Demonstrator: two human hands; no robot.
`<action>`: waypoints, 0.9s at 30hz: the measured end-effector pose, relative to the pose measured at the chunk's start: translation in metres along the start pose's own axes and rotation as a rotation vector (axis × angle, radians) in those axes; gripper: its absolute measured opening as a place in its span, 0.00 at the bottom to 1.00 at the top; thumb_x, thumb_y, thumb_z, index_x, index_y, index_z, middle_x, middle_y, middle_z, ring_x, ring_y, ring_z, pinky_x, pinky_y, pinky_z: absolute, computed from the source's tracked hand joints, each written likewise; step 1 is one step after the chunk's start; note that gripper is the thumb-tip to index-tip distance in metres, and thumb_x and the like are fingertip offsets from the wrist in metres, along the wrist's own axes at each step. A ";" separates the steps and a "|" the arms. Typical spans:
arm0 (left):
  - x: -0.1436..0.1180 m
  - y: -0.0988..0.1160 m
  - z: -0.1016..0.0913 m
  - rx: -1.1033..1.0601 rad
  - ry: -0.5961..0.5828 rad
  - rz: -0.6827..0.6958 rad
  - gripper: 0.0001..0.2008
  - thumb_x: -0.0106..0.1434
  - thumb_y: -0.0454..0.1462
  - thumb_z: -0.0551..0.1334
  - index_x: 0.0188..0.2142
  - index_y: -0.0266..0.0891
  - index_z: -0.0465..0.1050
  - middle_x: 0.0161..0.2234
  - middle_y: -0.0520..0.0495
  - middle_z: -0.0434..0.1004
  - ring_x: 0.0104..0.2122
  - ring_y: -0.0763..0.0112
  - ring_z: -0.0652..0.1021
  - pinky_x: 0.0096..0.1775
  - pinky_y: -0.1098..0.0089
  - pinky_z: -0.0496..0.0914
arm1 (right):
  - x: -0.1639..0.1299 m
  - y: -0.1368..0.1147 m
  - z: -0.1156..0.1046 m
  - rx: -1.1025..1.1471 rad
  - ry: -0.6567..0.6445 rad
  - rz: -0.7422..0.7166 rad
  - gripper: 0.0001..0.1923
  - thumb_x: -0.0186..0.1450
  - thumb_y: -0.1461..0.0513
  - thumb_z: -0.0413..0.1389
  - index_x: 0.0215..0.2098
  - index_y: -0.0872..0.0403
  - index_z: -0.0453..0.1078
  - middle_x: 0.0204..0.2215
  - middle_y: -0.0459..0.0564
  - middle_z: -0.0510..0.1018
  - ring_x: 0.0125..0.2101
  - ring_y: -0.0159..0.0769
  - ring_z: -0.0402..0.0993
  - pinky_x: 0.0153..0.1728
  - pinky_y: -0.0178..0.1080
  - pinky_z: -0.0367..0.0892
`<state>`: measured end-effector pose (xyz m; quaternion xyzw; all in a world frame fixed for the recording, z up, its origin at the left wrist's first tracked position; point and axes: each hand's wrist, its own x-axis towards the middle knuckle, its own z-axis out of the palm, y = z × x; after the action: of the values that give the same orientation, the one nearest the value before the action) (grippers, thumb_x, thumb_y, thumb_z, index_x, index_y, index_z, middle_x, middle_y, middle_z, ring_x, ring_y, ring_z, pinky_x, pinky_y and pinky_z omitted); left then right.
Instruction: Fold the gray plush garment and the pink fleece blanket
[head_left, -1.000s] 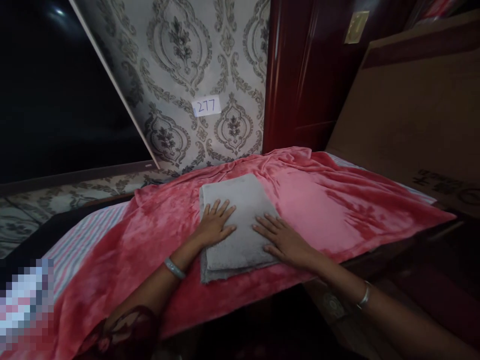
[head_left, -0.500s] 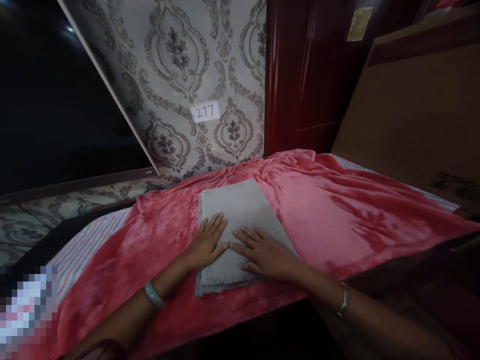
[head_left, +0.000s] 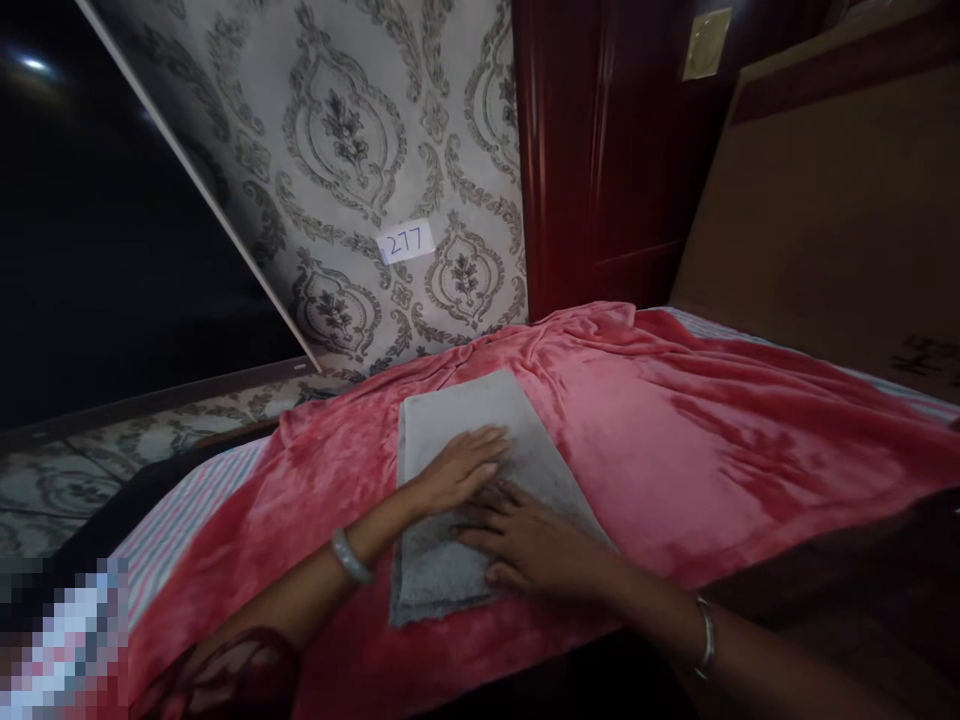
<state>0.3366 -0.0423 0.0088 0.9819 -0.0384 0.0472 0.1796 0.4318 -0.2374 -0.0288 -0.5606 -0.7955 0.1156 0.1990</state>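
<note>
A grey folded cloth (head_left: 435, 585), soft and plush-looking like a towel, lies flat in the middle of a pink blanket (head_left: 637, 430). My left hand (head_left: 461, 468) is over the middle of the cloth, fingers stretched out toward the right and slightly blurred. Just below it, my right hand (head_left: 529, 540) rests on the cloth's right part with its fingers spread. The fingertips of my right hand come close under my left palm. Neither hand grips anything.
A striped sheet (head_left: 199, 490) shows under the blanket at the left. Behind stand a patterned wall with a paper label (head_left: 406, 241) reading 277 and a dark red door (head_left: 600, 150). A large cardboard box (head_left: 847, 200) is at right, a dark screen (head_left: 127, 220) at left.
My left hand has moved right and slightly up across the grey cloth, from its left side to its middle. My right hand stays on the right part. The view has shifted a little.
</note>
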 end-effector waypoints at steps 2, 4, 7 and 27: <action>0.032 -0.001 0.008 0.030 -0.131 0.058 0.31 0.74 0.54 0.44 0.72 0.50 0.51 0.73 0.46 0.50 0.72 0.59 0.52 0.69 0.45 0.45 | -0.001 0.000 0.002 0.012 0.010 0.000 0.32 0.74 0.49 0.50 0.73 0.45 0.53 0.72 0.51 0.54 0.72 0.44 0.42 0.71 0.54 0.32; 0.060 -0.011 0.015 0.090 -0.194 0.100 0.33 0.73 0.55 0.47 0.73 0.48 0.48 0.73 0.43 0.48 0.72 0.56 0.50 0.69 0.42 0.41 | -0.002 0.000 0.003 0.023 0.006 0.015 0.32 0.74 0.48 0.49 0.73 0.45 0.52 0.73 0.51 0.51 0.72 0.45 0.41 0.71 0.55 0.33; 0.089 -0.043 0.017 0.171 -0.204 0.130 0.36 0.72 0.55 0.49 0.73 0.45 0.47 0.73 0.41 0.45 0.73 0.54 0.47 0.69 0.43 0.38 | -0.004 0.002 0.003 0.048 -0.009 0.036 0.31 0.75 0.48 0.49 0.73 0.42 0.51 0.73 0.48 0.49 0.73 0.46 0.38 0.71 0.57 0.33; 0.126 -0.119 0.000 0.361 0.164 -0.216 0.25 0.74 0.43 0.47 0.63 0.36 0.69 0.60 0.36 0.73 0.61 0.57 0.71 0.64 0.55 0.62 | -0.003 0.001 0.000 0.083 -0.037 0.071 0.33 0.73 0.53 0.53 0.73 0.39 0.49 0.74 0.45 0.48 0.73 0.44 0.37 0.71 0.58 0.36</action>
<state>0.4731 0.0614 -0.0191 0.9894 0.0907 0.1132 0.0074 0.4338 -0.2396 -0.0297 -0.5775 -0.7732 0.1656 0.2032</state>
